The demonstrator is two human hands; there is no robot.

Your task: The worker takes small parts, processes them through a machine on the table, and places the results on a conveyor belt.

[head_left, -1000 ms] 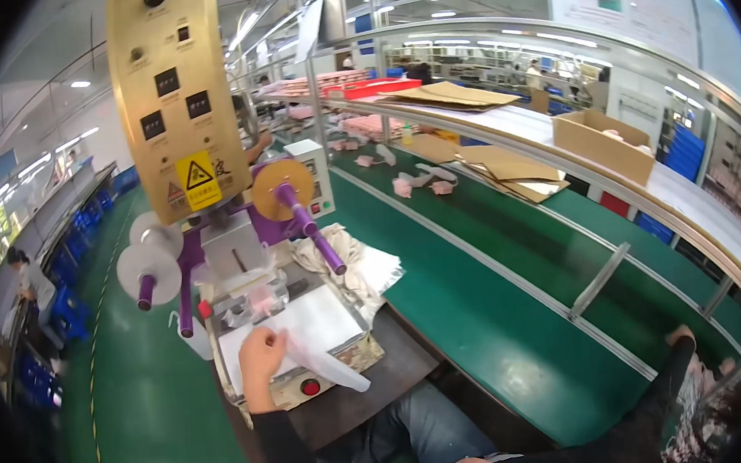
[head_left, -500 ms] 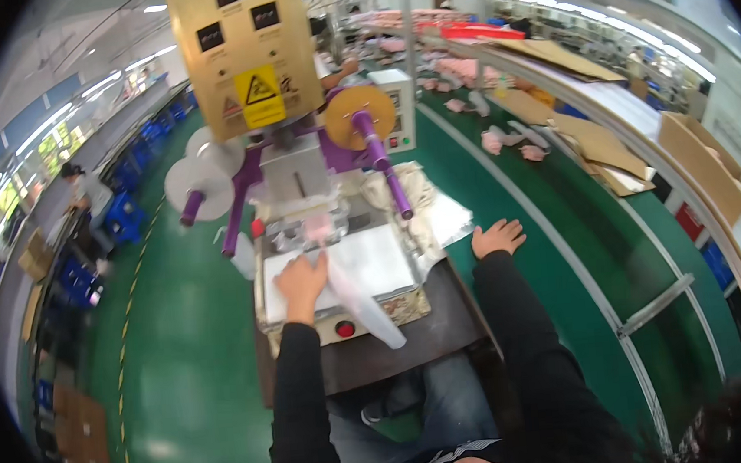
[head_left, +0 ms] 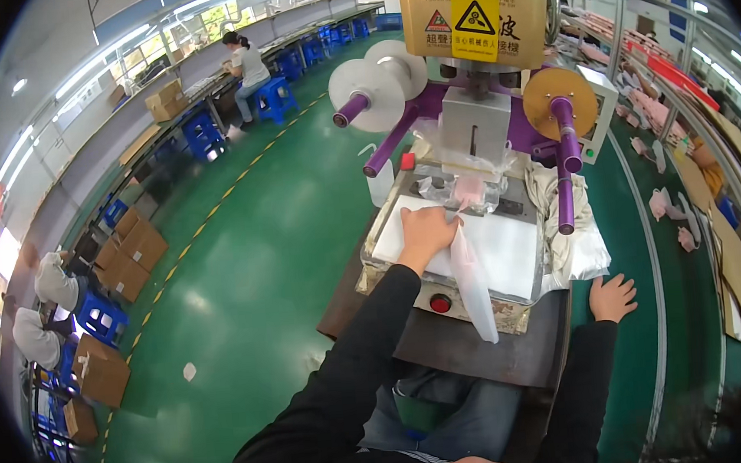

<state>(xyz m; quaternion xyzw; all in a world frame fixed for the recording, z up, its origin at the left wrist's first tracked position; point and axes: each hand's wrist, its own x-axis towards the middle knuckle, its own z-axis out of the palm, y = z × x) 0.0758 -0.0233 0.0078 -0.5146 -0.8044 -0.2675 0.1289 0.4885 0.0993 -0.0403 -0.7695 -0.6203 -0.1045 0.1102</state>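
Note:
My left hand (head_left: 429,234) is over the white plate (head_left: 511,251) of a press machine, thumb and fingers closed on the upper end of a translucent, pinkish-white plastic sleeve (head_left: 472,289). The sleeve hangs toward me over the plate's front edge. Its far end meets a small pink piece (head_left: 470,190) under the grey press head (head_left: 474,128), with crumpled clear film about it. Off to the right, my right hand (head_left: 612,298) is open with fingers spread, beside the table and at the edge of the green belt. It holds nothing.
A red button (head_left: 440,302) sits on the machine's front. White film reels (head_left: 366,94) and a tan reel (head_left: 558,103) flank the press on purple rods. A cloth (head_left: 575,233) lies right of the plate. Pink pieces (head_left: 666,206) lie on the belt; a seated person (head_left: 246,67) works far left.
The view has swung left, so the machine now appears farther right. My left hand still grips the sleeve at the plate, and my right hand stays spread at the right.

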